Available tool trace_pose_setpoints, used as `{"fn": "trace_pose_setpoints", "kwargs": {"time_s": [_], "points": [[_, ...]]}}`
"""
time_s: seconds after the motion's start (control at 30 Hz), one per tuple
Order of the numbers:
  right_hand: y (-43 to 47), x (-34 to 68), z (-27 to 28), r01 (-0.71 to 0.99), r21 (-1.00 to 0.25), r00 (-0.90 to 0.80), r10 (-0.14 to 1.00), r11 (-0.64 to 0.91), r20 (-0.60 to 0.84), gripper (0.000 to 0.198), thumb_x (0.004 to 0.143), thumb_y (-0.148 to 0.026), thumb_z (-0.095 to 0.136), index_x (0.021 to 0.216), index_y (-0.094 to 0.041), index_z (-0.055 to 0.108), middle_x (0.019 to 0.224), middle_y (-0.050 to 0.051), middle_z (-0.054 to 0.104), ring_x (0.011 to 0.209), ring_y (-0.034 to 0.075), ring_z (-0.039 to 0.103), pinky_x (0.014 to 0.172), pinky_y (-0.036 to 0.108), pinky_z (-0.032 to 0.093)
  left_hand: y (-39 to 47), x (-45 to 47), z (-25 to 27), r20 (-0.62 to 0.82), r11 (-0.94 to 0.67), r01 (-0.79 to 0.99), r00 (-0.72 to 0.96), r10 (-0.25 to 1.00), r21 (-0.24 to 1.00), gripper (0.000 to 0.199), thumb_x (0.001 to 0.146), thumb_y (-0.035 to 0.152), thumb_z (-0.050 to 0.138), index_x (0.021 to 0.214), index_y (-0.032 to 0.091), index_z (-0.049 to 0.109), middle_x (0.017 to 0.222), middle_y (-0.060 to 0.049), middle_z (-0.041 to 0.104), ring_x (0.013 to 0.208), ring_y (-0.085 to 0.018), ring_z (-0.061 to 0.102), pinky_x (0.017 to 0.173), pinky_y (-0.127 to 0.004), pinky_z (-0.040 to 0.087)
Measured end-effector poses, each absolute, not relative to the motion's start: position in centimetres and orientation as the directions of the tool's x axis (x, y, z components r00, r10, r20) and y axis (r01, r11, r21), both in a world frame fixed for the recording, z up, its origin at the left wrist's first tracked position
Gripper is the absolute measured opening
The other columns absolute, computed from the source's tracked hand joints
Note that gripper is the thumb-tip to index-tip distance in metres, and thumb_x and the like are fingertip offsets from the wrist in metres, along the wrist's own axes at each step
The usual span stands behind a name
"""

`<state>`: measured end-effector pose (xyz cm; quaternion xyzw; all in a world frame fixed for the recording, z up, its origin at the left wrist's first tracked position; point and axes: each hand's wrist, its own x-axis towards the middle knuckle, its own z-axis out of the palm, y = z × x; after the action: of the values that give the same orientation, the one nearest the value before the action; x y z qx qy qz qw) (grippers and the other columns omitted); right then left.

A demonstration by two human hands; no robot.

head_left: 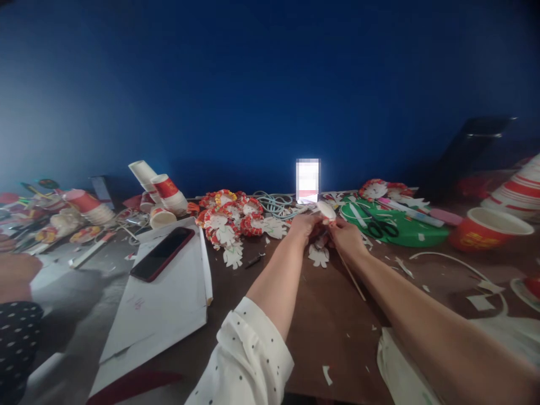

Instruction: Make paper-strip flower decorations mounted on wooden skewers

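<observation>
My left hand and my right hand meet at the middle of the brown table, fingers closed. Between their fingertips is a small white rounded paper piece with a reddish edge below. Its exact form is blurred and partly covered by the fingers. A thin stick slants down toward me from beneath my right hand; whether that hand grips it, I cannot tell. Just under the hands shows a white paper cutout with a scalloped edge. Left of them lies a pile of red-and-white paper crafts.
Black-handled scissors rest on a green sheet at right, near a red paper bowl. A phone lies on white board at left, before stacked paper cups. Another person's arm enters far left.
</observation>
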<state>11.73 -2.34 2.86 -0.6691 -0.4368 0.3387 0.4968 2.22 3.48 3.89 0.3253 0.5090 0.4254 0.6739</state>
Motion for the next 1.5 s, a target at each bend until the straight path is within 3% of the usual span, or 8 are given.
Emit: {"fn": "trace_pose_setpoints", "kwargs": {"time_s": [0.2,0.43,0.87,1.1,1.3,1.5], "points": [[-2.7,11.3,4.2,0.016,-0.983,0.465,0.872,-0.182,-0.154,0.035,0.078,-0.048,0.069,0.094,-0.019,0.079,0.047,0.005,0.06,0.043,0.021,0.051,0.045,0.033,0.039,3.5,1.9,4.1,-0.422,0.455,-0.204,0.188,0.887,0.867,0.022,0.068,0.01,0.083,0.066,0.013,0.062,0.053,0.002,0.054,0.049,-0.006,0.05,0.05,-0.018,0.042],[-2.7,11.5,4.3,0.033,-0.978,0.499,0.851,-0.207,-0.164,0.032,0.079,-0.044,0.069,0.092,-0.017,0.08,0.049,0.005,0.062,0.041,0.018,0.051,0.042,0.031,0.04,3.2,1.7,4.8,-0.43,0.469,-0.182,0.217,0.876,0.864,0.013,0.075,0.007,0.076,0.071,0.011,0.064,0.052,0.001,0.053,0.048,-0.006,0.048,0.051,-0.018,0.043],[-2.3,11.8,3.9,0.084,-0.979,0.522,0.845,-0.187,-0.116,0.039,0.083,-0.04,0.062,0.107,-0.014,0.078,0.055,0.005,0.067,0.044,0.017,0.055,0.042,0.027,0.042,3.1,1.7,5.1,-0.396,0.437,-0.129,0.254,0.882,0.89,0.014,0.074,0.009,0.078,0.072,0.013,0.064,0.053,0.002,0.054,0.051,-0.007,0.05,0.055,-0.019,0.047],[-1.9,11.9,3.5,0.089,-0.977,0.498,0.858,-0.195,-0.126,0.034,0.086,-0.037,0.059,0.102,-0.015,0.079,0.057,0.006,0.068,0.046,0.018,0.057,0.046,0.028,0.045,2.9,2.0,5.1,-0.385,0.413,-0.122,0.201,0.901,0.902,0.013,0.073,0.007,0.076,0.071,0.014,0.065,0.056,0.001,0.057,0.061,-0.011,0.057,0.059,-0.021,0.048],[-2.3,11.8,4.2,0.111,-0.966,0.492,0.857,-0.235,-0.152,0.029,0.088,-0.036,0.058,0.085,-0.015,0.079,0.051,0.007,0.063,0.049,0.02,0.058,0.053,0.032,0.048,2.9,2.0,4.9,-0.369,0.396,-0.126,0.191,0.91,0.91,0.022,0.069,0.012,0.084,0.065,0.013,0.062,0.057,0.0,0.058,0.057,-0.009,0.055,0.055,-0.019,0.044],[-2.1,11.8,3.8,0.081,-0.981,0.44,0.89,-0.174,-0.122,0.024,0.085,-0.033,0.059,0.086,-0.018,0.077,0.047,0.003,0.058,0.048,0.018,0.057,0.05,0.029,0.047,3.3,2.1,4.6,-0.398,0.423,-0.141,0.176,0.9,0.895,0.018,0.071,0.011,0.082,0.071,0.012,0.064,0.058,-0.001,0.059,0.055,-0.008,0.055,0.055,-0.02,0.044]]}}
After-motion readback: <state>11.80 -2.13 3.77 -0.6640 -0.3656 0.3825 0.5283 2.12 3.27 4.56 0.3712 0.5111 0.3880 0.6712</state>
